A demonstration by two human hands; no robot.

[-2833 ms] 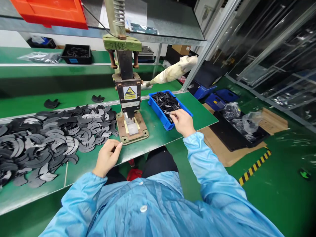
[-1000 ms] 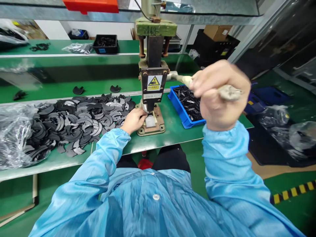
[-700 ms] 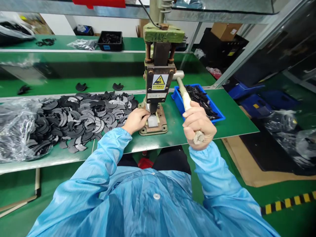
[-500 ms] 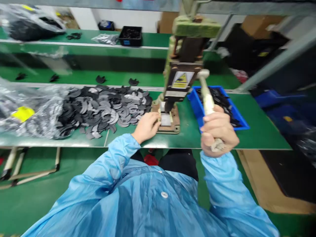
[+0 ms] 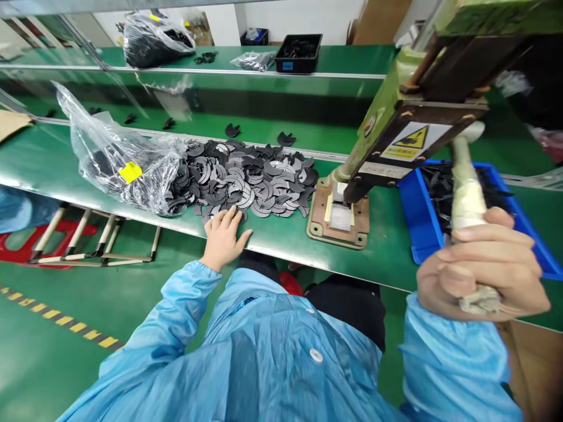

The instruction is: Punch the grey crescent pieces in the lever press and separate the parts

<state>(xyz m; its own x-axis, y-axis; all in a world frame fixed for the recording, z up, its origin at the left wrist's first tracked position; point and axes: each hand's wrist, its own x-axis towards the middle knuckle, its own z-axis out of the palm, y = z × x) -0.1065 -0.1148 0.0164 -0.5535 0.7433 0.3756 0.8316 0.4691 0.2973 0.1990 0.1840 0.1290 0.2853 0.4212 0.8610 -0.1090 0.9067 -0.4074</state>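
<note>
From my remote post, left to right: one clear, crumpled plastic bag (image 5: 109, 146), bearing one yellow label (image 5: 130, 172), lies on the green bench (image 5: 270, 237). Against its right side, one heap of dark grey and black crescent-shaped parts (image 5: 246, 181), too many and too overlapped to count. My left hand (image 5: 223, 237), one, palm down, fingers forward and moderately spread, thumb out to the right, at the heap's near edge; whether the fingertips grip a part, I cannot tell. Behind the heap, two black crescent pieces (image 5: 285, 139) lie apart from each other. Next, one green and dark metal press (image 5: 382, 123), one warning sign (image 5: 413, 140) on its front, above one brown base plate (image 5: 317, 218) carrying one pale rectangular block (image 5: 340, 217). At the press's right, one lever with a pale wrapped handle (image 5: 468, 196); my right hand (image 5: 488, 269), one, is closed round its near end, knuckles outward, fingers curled. Beyond that hand, one blue plastic bin (image 5: 422, 217) of black parts (image 5: 440, 187), uncounted.
</note>
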